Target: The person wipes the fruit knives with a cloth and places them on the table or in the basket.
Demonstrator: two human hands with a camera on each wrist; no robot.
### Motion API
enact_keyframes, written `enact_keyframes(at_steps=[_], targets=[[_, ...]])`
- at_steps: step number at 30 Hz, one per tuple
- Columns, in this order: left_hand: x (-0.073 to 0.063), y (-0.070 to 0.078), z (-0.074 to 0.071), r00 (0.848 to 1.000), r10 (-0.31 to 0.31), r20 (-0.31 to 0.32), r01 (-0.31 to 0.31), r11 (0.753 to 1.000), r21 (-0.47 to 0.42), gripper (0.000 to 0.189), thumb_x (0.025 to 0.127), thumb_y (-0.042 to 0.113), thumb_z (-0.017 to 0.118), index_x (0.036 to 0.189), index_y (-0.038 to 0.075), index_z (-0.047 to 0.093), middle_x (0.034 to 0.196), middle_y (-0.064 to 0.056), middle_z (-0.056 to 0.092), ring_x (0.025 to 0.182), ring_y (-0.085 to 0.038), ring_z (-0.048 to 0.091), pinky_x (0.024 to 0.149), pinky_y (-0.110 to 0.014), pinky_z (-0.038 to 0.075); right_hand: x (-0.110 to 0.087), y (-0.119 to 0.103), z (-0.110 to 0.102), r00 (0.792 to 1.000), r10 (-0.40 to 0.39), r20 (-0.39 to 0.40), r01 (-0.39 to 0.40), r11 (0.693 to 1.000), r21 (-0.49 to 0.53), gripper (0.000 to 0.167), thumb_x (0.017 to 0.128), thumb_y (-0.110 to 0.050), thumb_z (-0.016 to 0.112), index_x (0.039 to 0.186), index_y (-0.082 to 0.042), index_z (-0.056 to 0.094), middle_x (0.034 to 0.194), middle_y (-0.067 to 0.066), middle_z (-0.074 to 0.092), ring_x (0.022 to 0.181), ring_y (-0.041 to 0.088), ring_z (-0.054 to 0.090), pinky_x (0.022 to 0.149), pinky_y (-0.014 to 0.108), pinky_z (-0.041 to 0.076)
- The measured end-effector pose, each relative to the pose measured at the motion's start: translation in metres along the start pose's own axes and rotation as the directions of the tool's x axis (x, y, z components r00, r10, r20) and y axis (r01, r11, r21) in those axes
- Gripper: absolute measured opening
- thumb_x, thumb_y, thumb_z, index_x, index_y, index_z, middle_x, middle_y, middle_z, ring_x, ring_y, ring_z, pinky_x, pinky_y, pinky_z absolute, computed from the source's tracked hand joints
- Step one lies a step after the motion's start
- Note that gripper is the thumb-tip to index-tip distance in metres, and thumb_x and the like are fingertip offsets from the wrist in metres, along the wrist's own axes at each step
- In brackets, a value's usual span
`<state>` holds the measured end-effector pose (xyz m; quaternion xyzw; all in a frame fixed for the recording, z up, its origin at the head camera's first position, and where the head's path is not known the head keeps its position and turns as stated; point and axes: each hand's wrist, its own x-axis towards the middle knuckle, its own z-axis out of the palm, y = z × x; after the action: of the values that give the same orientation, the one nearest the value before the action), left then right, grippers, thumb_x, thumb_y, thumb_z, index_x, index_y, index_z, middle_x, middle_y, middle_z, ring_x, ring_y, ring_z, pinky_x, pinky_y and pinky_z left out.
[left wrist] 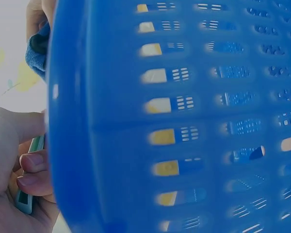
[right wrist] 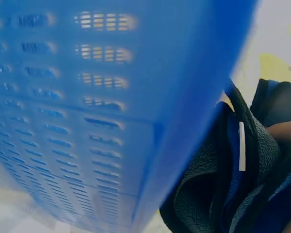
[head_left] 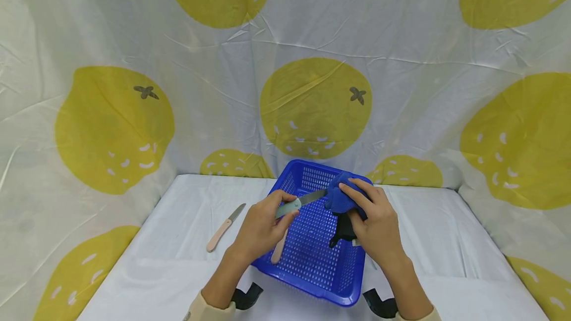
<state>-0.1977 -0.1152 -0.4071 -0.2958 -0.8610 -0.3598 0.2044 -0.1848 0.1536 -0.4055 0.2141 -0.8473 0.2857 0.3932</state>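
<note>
My left hand (head_left: 263,224) holds a small knife by its mint-green handle (head_left: 288,208), its blade (head_left: 313,196) pointing right over the blue plastic basket (head_left: 308,281). In the left wrist view, the fingers curl around that green handle (left wrist: 24,201) beside the basket wall. A blue and black cloth (head_left: 341,194) is bunched in my right hand (head_left: 376,222), and the blade's tip end meets its blue side. The cloth's dark folds (right wrist: 203,189) and a white tag (right wrist: 242,145) show in the right wrist view. Inside the basket lies a pinkish handle (head_left: 279,250), partly hidden by my left hand.
A knife with a pinkish handle (head_left: 218,236) lies on the white-covered table (head_left: 178,241), left of the basket. Behind the table hangs a white curtain (head_left: 214,93) printed with yellow lemons. Black straps (head_left: 247,297) show near my wrists.
</note>
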Motion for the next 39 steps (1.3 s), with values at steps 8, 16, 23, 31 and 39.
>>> enact_keyframes(at_steps=[8,16,23,31,39], targets=[[0.000,0.000,0.000,0.999,-0.032,-0.005,0.032,0.999,-0.019,0.024,0.098,0.016,0.071,0.121,0.011,0.064,0.107,0.000,0.073,0.077,-0.003,0.062,0.068,-0.018,0.056,0.000,-0.007,-0.003,1.000,-0.003,0.008,0.003,1.000,0.014,0.057,0.083,0.006,0.074,0.132,-0.022,0.072,0.140,0.005,0.064,0.124,0.029,0.059,0.099,0.049,0.056],[0.002,0.001,0.010,1.000,0.013,-0.017,-0.013,1.000,-0.026,0.024,0.098,0.016,0.071,0.120,0.010,0.063,0.110,-0.003,0.074,0.081,-0.006,0.067,0.070,-0.019,0.057,-0.001,-0.021,0.003,0.994,-0.098,0.054,0.093,0.992,0.081,0.055,0.082,0.003,0.075,0.131,-0.022,0.072,0.140,0.006,0.064,0.117,0.024,0.061,0.102,0.019,0.050],[0.000,0.003,0.012,0.999,0.037,-0.014,-0.037,0.999,-0.007,0.028,0.095,0.011,0.074,0.121,0.009,0.063,0.114,-0.004,0.074,0.087,-0.009,0.071,0.075,-0.022,0.060,-0.004,-0.033,0.011,0.983,-0.153,0.100,0.140,0.982,0.125,0.055,0.082,0.001,0.076,0.132,-0.023,0.072,0.137,0.004,0.066,0.113,0.024,0.061,0.087,0.046,0.061],[-0.001,0.005,0.010,0.997,0.068,-0.019,-0.068,0.997,0.025,0.030,0.092,0.004,0.075,0.120,0.006,0.064,0.113,-0.006,0.072,0.087,-0.012,0.071,0.075,-0.025,0.061,-0.006,-0.035,0.018,0.978,-0.166,0.125,0.152,0.982,0.114,0.056,0.083,0.001,0.075,0.133,-0.024,0.071,0.136,0.002,0.066,0.110,0.024,0.062,0.085,0.044,0.060],[0.001,0.004,0.008,0.995,0.098,-0.020,-0.098,0.995,0.012,0.027,0.095,0.012,0.074,0.120,0.009,0.064,0.112,-0.004,0.074,0.083,-0.008,0.071,0.072,-0.022,0.059,-0.005,-0.025,0.015,0.985,-0.133,0.112,0.125,0.989,0.079,0.057,0.081,0.004,0.075,0.131,-0.023,0.072,0.135,0.004,0.066,0.109,0.025,0.062,0.083,0.046,0.062]])
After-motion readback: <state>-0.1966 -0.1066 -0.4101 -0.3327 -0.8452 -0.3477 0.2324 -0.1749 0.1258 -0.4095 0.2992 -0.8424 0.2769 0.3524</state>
